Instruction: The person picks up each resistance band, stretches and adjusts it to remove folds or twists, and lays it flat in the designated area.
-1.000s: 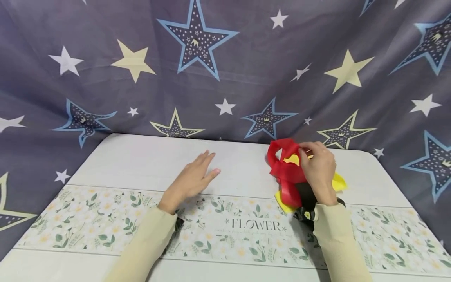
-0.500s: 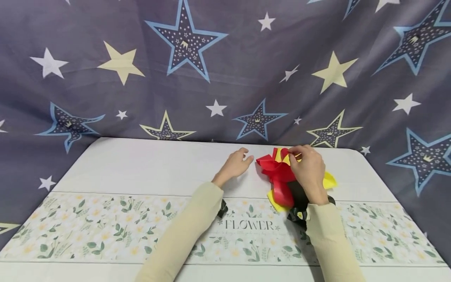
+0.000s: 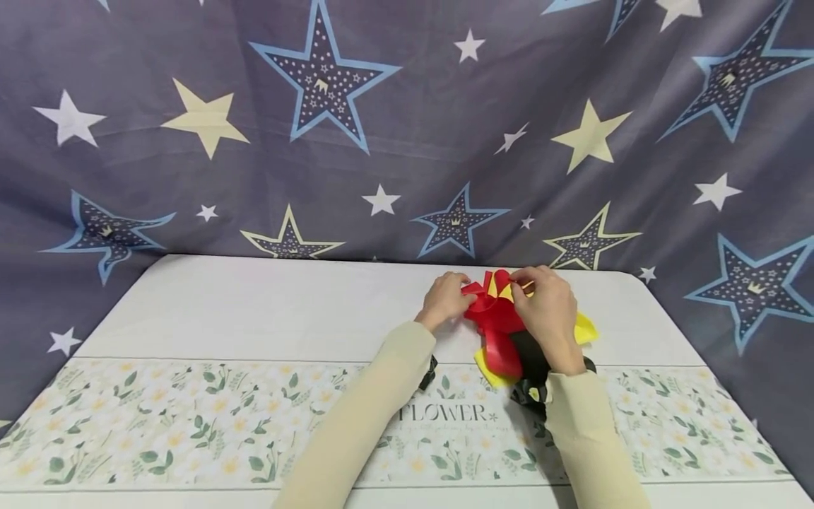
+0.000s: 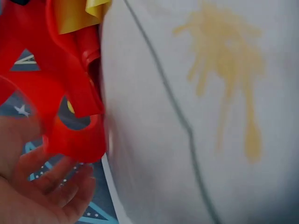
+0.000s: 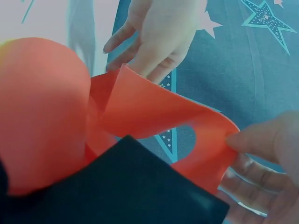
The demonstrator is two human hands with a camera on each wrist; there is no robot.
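A limp, smooth red sheet with cut-out holes (image 3: 499,318) lies bunched on the right side of the table, with yellow (image 3: 585,329) and black (image 3: 531,353) pieces of similar material about it. My right hand (image 3: 548,311) pinches its edge between thumb and fingers; the right wrist view shows this edge held up, a round hole (image 5: 187,142) beside the thumb. My left hand (image 3: 445,298) is at the sheet's left side. Its fingers (image 4: 60,186) are apart and loosely bent beside the red edge, the thumb blurred over it. Whether they touch it, I cannot tell.
The white table (image 3: 286,311) has a floral band (image 3: 210,417) printed with the word FLOWER. A dark curtain with stars (image 3: 394,127) hangs right behind the table's back edge. Dark objects show under both cuffs, one by the left cuff (image 3: 429,375).
My left hand has moved right, from the middle of the table to the red sheet. The raised red loop has dropped and spread lower. My right hand keeps its pinch.
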